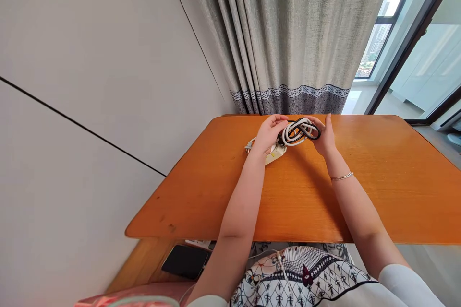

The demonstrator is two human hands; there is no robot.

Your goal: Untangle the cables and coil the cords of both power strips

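Note:
A coil of black and white cables (296, 133) is held up over the wooden table, between my two hands. My left hand (271, 133) is closed on its left side, fingers bent over the top. At the coil's right side, my right hand (324, 138) has its fingers curled behind the loops and its thumb sticking up; the fingertips are partly hidden. Below the coil and beside my left hand is a whitish block like a power strip (276, 155), partly covered by that hand. A white plug with metal prongs (248, 147) shows just left of my left wrist.
The orange-brown wooden table (389, 187) has rounded corners. Beyond it hangs a grey curtain (306, 33); a pale wall (90, 57) runs along the left. A dark phone-like device (185, 261) lies on a lower wooden surface at the near left. Glass doors stand at the right.

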